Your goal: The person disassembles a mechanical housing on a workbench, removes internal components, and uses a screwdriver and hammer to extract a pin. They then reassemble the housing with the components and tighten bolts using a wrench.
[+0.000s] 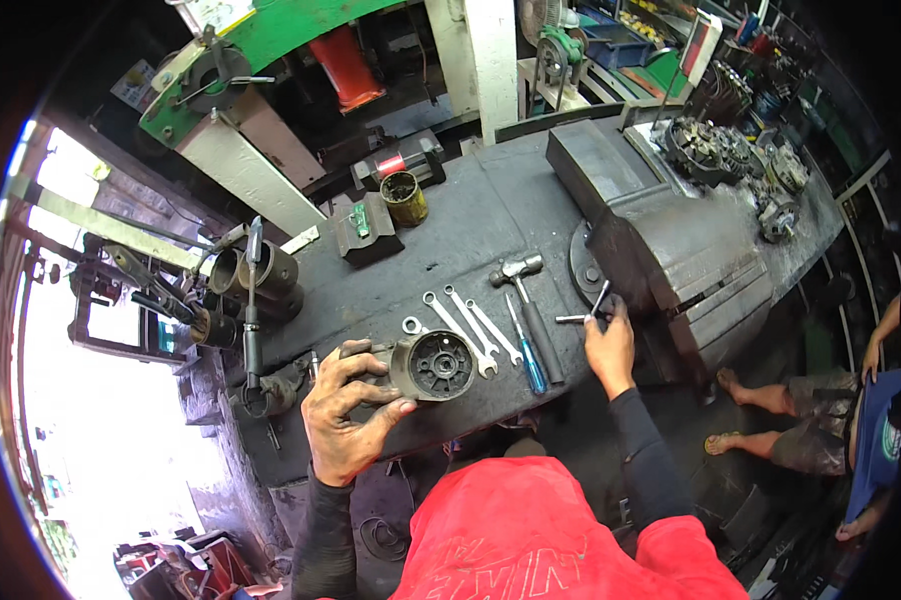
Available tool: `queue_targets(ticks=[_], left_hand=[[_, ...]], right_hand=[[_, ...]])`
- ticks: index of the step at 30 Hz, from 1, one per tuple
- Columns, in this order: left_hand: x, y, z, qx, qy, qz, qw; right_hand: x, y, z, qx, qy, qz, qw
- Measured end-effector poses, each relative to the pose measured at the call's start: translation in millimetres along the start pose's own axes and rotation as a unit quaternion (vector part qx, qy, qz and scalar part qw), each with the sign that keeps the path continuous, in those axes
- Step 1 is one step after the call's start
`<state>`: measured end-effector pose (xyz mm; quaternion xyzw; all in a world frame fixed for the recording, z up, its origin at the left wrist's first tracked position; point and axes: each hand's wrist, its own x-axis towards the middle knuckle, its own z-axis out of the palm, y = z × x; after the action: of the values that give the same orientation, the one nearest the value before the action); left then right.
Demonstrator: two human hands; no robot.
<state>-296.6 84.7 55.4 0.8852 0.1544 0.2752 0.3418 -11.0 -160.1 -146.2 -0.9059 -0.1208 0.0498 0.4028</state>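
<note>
My left hand [347, 412], dark with grime, is curled round the left side of a round metal housing [441, 366]. Its open end faces up and shows a ribbed inside with a hole in the middle. The thumb lies along the near side; part of the housing is hidden behind the fingers. Over the bench's right part, my right hand [613, 348] grips a slim metal T-handle wrench [601, 297]. Between the hands lie several combination wrenches [461, 322], a blue-handled screwdriver [531, 360] and a ball-peen hammer [533, 310]. A metal ring [412, 325] is beside the housing.
A large bench vise [701, 255] stands right of my right hand. Greasy metal parts [716, 150] crowd the far right corner. A yellowish can [404, 200] and a metal block [367, 232] sit at the back. Metal cylinders [271, 275] stand left. Another person [871, 420] is at right.
</note>
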Motion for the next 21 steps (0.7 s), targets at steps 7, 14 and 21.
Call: queue_targets(ticks=[7, 14, 21], left_hand=[[-1.6, -2.3, 3.9, 0.038, 0.013, 0.011, 0.999], [-1.9, -1.9, 11.2, 0.015, 0.072, 0.032, 0.997], [-8.8, -8.4, 16.0, 0.010, 0.115, 0.074, 0.991]], right_hand=[[-30.2, -91.3, 1.6, 0.014, -0.034, -0.192, 0.981], [-48.3, -209.7, -8.2, 0.211, -0.168, -0.370, 0.889], [-48.5, -257.0, 3.0, 0.029, -0.191, -0.511, 0.838]])
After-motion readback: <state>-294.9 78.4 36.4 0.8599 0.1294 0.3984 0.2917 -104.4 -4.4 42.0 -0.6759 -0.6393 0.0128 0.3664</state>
